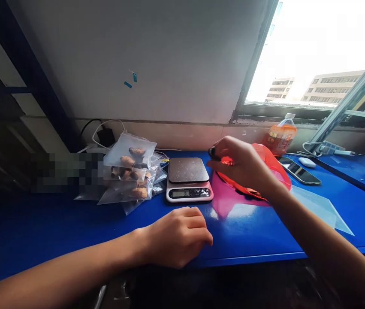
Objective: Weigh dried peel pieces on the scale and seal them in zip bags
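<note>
My right hand [236,161] pinches a small dark lump [212,152] between thumb and fingers, just right of and above the kitchen scale [188,168]. The scale has a bare metal plate, a pink and white body and a lit display whose digits I cannot read surely. Beneath my right hand lies an open red plastic bag [274,165] with dark pieces partly showing inside. My left hand [182,236] rests at the table's front edge, below the scale, its fingers curled into a loose fist with nothing showing in it.
Left of the scale, several clear zip bags [129,171] with brown lumpy pieces lie heaped. Flat clear bags [320,208] lie on the blue table [249,240] at right. A phone [300,171], a white earbud case [307,162] and a drink bottle [283,135] are behind.
</note>
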Demonstrator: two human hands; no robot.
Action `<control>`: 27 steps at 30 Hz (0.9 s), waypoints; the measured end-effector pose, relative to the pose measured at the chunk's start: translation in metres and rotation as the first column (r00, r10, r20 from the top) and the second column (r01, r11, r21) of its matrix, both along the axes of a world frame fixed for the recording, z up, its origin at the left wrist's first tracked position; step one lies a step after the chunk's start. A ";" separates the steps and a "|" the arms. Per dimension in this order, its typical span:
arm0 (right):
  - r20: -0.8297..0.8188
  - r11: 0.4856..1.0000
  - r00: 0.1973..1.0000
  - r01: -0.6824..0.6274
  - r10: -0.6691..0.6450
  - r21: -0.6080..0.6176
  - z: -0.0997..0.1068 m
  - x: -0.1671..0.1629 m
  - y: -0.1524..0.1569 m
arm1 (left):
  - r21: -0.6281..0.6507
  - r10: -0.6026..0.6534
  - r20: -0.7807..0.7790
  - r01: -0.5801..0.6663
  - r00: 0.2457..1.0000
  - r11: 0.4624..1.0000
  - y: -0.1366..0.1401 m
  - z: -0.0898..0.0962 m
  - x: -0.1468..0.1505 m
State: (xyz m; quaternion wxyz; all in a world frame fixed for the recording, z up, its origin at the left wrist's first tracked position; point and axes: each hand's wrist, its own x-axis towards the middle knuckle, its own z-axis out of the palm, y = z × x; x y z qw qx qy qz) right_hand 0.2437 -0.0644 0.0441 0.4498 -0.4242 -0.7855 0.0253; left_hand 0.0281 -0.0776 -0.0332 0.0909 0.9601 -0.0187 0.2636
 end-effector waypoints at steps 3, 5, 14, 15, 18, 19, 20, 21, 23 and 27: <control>0.031 0.999 0.999 0.022 -0.021 -0.041 -0.031 -0.016 0.018 | -0.150 0.111 0.079 -0.098 0.991 0.984 -0.001 0.008 -0.005; 0.110 0.999 0.993 0.034 -0.032 -0.014 -0.047 -0.023 0.015 | -0.415 0.347 0.140 -0.263 0.927 0.871 0.003 0.015 -0.010; 0.246 0.948 0.959 -0.201 0.138 0.249 -0.057 -0.046 -0.016 | -0.959 0.480 0.014 -0.124 0.877 0.254 0.030 0.025 -0.015; 0.222 0.946 0.968 -0.174 0.114 0.273 -0.058 -0.045 -0.014 | -0.963 0.498 0.024 -0.113 0.867 0.244 0.031 0.026 -0.015; 0.167 0.946 0.983 -0.127 0.079 0.297 -0.065 -0.041 -0.008 | -0.956 0.542 -0.002 -0.160 0.840 0.246 0.028 0.030 -0.014; 0.161 0.947 0.982 -0.146 0.103 0.287 -0.067 -0.041 -0.007 | -0.954 0.540 -0.027 -0.182 0.841 0.237 0.027 0.031 -0.014; 0.152 0.945 0.979 -0.173 0.135 0.277 -0.069 -0.040 -0.006 | -0.955 0.531 -0.055 -0.200 0.846 0.219 0.025 0.032 -0.014; 0.138 0.942 0.976 -0.200 0.167 0.270 -0.071 -0.041 -0.005 | -0.957 0.519 -0.082 -0.213 0.851 0.196 0.023 0.033 -0.014; 0.088 0.941 0.975 -0.219 0.203 0.258 -0.074 -0.043 -0.007 | -0.962 0.493 -0.127 -0.227 0.861 0.149 0.019 0.033 -0.014; -0.001 0.970 0.987 -0.157 0.160 0.186 -0.077 -0.050 -0.010 | -0.972 0.388 -0.119 -0.186 0.914 0.140 0.016 0.033 -0.013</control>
